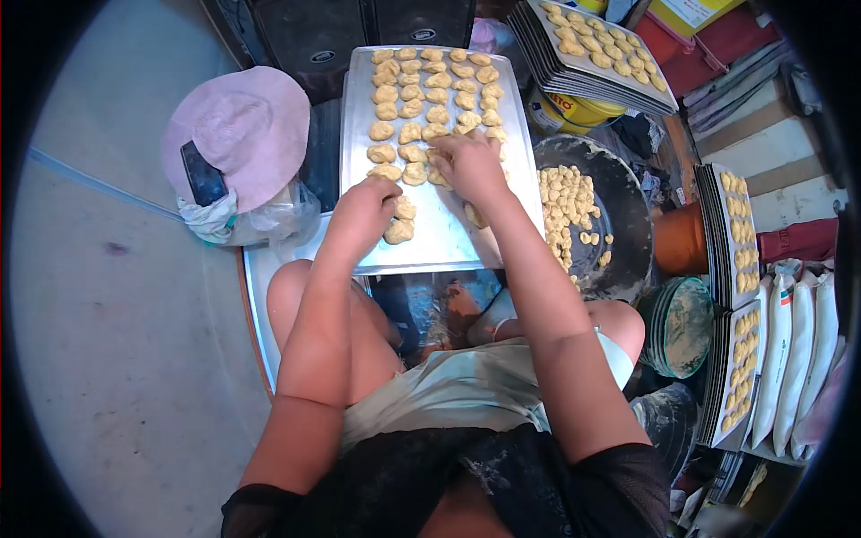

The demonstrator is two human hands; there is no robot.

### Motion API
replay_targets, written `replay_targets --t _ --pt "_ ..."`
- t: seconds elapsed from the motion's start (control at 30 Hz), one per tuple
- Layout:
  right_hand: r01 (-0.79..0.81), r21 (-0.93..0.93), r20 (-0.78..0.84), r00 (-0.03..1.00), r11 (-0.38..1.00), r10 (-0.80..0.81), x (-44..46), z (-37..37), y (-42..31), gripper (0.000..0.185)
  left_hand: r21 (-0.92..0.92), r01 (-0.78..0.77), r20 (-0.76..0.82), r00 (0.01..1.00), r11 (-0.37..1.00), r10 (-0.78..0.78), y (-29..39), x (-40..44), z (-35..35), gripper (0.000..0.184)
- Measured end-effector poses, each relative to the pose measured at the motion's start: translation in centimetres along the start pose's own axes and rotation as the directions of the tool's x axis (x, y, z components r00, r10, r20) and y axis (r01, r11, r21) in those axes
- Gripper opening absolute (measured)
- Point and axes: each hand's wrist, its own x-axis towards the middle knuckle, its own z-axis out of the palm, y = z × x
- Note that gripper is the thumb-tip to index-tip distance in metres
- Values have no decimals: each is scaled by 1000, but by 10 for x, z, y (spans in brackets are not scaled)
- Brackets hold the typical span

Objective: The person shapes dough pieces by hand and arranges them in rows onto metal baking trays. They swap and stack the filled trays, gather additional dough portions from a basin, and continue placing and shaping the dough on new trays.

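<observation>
A metal baking tray (448, 242) lies before me, with rows of pale yellow dough pieces (410, 133) on it. My left hand (361, 213) is at the tray's left side, its curled fingers closed against a dough piece (404, 209). Just below that piece sits another lump of dough (398, 232). Over the middle rows, my right hand (470, 167) reaches in with its fingertips bent down onto a piece of dough. One more dough lump (474, 215) shows beside the right wrist; whether the palm holds it is hidden.
Right of the tray stands a wide black basin (632, 211) with many small dough pieces (565, 202). Stacked trays of dough (610, 45) rise at the back right, more (741, 233) at far right. A pink hat (238, 125) with a phone (203, 172) lies at left.
</observation>
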Motion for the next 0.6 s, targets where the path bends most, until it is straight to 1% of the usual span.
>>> replay_targets --t 0.1,0.13,0.2,0.23,0.3,0.33,0.4,0.43,0.5,0.53,0.57,0.6 --pt "-57 -19 135 989 998 59 18 2 9 12 -47 5 33 999 999 -3 -4 1 0 20" --pt "-69 -12 109 992 998 70 20 4 12 10 -48 10 43 999 999 -8 -4 2 -2 20" --pt "-7 15 50 999 1000 6 14 2 13 12 -53 26 72 997 998 -22 -3 3 -5 19" --pt "24 27 17 1000 999 -24 10 -1 11 13 -52 64 47 997 997 -62 -3 5 -5 19" --pt "-132 148 26 991 980 130 -3 -15 0 14 -53 142 -3 990 988 -142 -4 8 -4 19" --pt "-212 208 41 977 955 208 -14 -25 -9 14 -48 120 -50 991 992 -123 -6 8 -3 20" --pt "-288 -32 247 926 957 287 -44 -49 -19 17 -32 76 -148 986 997 -80 -12 9 -1 21" --pt "-302 -157 338 878 940 339 -55 -55 -21 18 -22 35 -148 988 999 -38 -13 8 -1 21" --pt "-331 14 364 881 944 303 -68 -50 -17 20 -5 -49 -142 989 999 48 -12 5 -3 22" --pt "-342 100 369 885 934 284 -71 -47 -14 21 7 -66 -117 991 998 67 -9 4 -5 22" --pt "-368 185 306 903 911 303 -71 -32 -17 22 19 -84 -89 992 996 86 -4 1 -7 22" --pt "-439 292 302 885 850 354 -64 -27 -35 23 29 -102 -57 993 994 104 0 -3 -7 22"
